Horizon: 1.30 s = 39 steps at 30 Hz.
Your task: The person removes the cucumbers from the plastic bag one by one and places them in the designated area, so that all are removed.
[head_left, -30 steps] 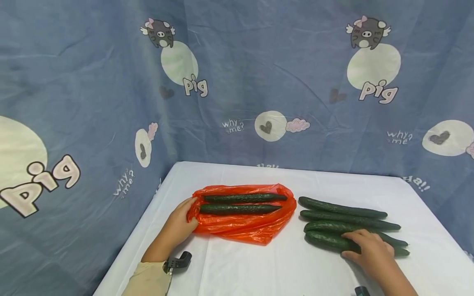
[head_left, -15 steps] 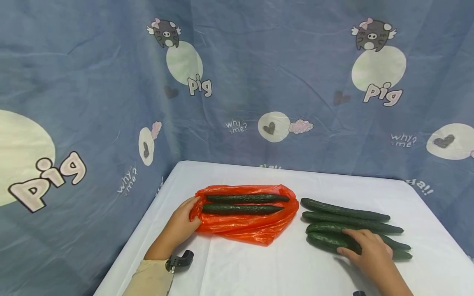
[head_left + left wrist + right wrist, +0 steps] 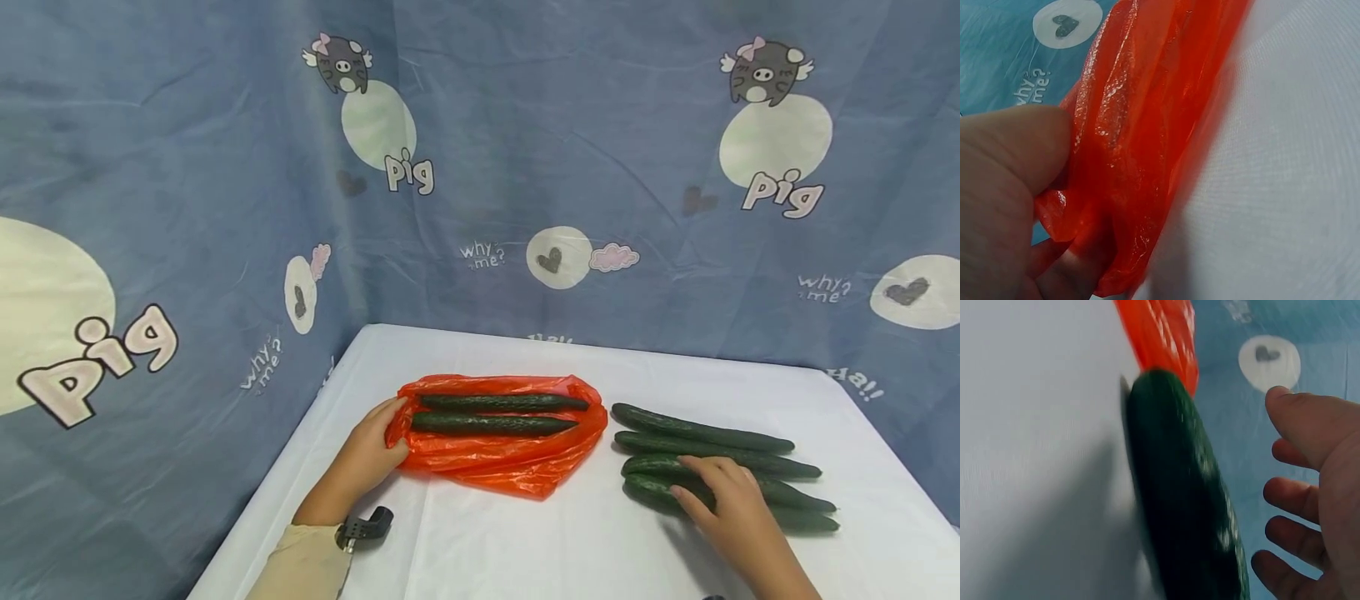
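My left hand (image 3: 369, 448) pinches the left edge of a red plastic bag (image 3: 495, 457). In the left wrist view the bag's folds (image 3: 1125, 137) run between thumb and fingers. Two dark green cucumbers, the back one (image 3: 502, 403) and the front one (image 3: 491, 424), lie side by side on the bag. To its right, several more cucumbers form a row, including the nearest cucumber (image 3: 651, 493). My right hand (image 3: 738, 512) hovers over the near ones, hiding part of them. The right wrist view shows its fingers spread apart, beside a cucumber (image 3: 1179, 487), with nothing held.
Everything lies on a white-covered table (image 3: 480, 554). A blue curtain (image 3: 480, 150) with pig prints hangs behind it and along the left side. The far cucumber (image 3: 697, 428) of the right row lies close to the bag's right end.
My right hand has shifted a little left along the near cucumbers, with its thumb and fingers further apart. The left hand keeps its hold on the bag. The head view has turned slightly.
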{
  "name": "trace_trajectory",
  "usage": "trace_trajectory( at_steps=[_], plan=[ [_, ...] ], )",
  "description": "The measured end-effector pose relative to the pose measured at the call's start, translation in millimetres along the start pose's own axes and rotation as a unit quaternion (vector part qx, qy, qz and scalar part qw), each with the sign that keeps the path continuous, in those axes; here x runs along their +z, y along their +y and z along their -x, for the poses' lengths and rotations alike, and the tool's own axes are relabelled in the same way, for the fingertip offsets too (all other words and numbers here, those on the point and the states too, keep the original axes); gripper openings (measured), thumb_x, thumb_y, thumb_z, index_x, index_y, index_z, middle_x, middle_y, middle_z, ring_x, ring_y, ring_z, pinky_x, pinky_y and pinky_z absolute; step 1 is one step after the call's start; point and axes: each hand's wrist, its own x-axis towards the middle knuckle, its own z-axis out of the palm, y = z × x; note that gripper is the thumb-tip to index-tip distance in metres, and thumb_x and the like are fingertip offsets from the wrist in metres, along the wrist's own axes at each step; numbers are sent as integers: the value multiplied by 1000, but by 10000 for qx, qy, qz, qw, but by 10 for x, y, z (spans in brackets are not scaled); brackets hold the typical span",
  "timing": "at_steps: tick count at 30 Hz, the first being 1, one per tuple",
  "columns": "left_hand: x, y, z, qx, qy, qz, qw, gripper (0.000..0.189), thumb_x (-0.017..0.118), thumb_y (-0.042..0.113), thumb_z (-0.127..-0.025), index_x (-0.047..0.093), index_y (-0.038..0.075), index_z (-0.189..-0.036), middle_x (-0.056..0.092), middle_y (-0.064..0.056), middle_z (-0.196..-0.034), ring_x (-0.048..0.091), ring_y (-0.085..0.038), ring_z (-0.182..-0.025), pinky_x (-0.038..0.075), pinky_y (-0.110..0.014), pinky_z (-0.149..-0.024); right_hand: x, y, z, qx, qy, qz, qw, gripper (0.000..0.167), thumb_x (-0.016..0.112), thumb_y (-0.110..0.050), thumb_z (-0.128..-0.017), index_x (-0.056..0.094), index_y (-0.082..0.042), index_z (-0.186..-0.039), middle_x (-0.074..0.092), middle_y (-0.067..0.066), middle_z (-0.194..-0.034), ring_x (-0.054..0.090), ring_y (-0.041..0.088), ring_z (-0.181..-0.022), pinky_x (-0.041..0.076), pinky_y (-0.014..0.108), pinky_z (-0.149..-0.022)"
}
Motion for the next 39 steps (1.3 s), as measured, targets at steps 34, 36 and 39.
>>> trace_trajectory(
  at_steps=[34,36,39],
  plan=[
    [45,-59,-6,4,54,153,9999,71,69,7,-87,48,3,-155,49,-17,-158,47,-39,-146,40,-56,-119,466,-1222,-1145,-729,-1005,-2046,9709,60,76,-22,-96,53,-20,-151,61,15,-140,62,36,-129,53,57,-106],
    [38,-65,1,-2,68,130,9999,72,69,7,-87,48,3,-155,48,-17,-159,47,-39,-147,39,-56,-120,526,-1296,-1190,-595,-1079,-2113,9696,60,76,-22,-96,53,-20,-151,59,13,-143,60,36,-132,52,57,-107],
    [29,-68,11,-27,86,121,9999,72,69,8,-87,48,2,-155,48,-18,-159,47,-39,-146,39,-56,-120,635,-1399,-1232,-443,-1175,-2189,9676,61,78,-23,-95,54,-20,-151,58,11,-146,59,35,-134,51,57,-108]
  ],
)
